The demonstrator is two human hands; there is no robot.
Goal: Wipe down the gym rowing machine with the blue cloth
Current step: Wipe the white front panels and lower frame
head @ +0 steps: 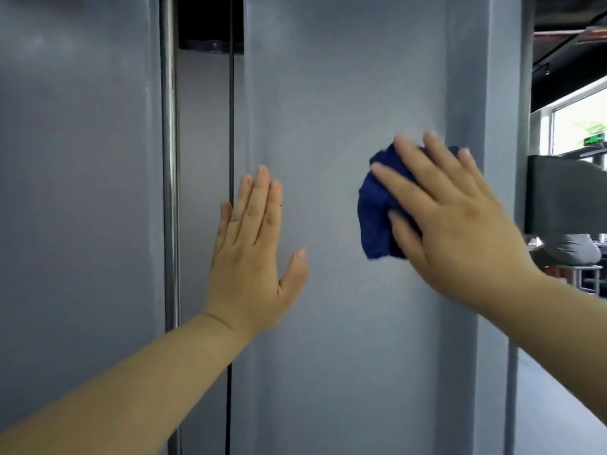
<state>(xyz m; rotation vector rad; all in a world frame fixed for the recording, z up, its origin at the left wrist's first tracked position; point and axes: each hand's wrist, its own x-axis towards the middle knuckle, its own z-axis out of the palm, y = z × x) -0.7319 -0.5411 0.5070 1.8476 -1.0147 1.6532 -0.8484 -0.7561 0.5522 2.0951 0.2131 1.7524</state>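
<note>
A tall grey panel of the machine (345,93) fills most of the view, close in front of me. My right hand (453,218) lies flat with spread fingers on the bunched blue cloth (374,218) and presses it against the panel's right part. The cloth shows to the left of the palm and between the fingers. My left hand (253,254) rests flat on the panel's left edge, fingers straight and together, thumb out, holding nothing.
A chrome guide rod (170,159) and a thin black cable (231,126) run vertically in a gap left of the panel, beside another grey panel (75,192). At the right edge are a dark monitor-like block (565,195), a window and grey floor (558,405).
</note>
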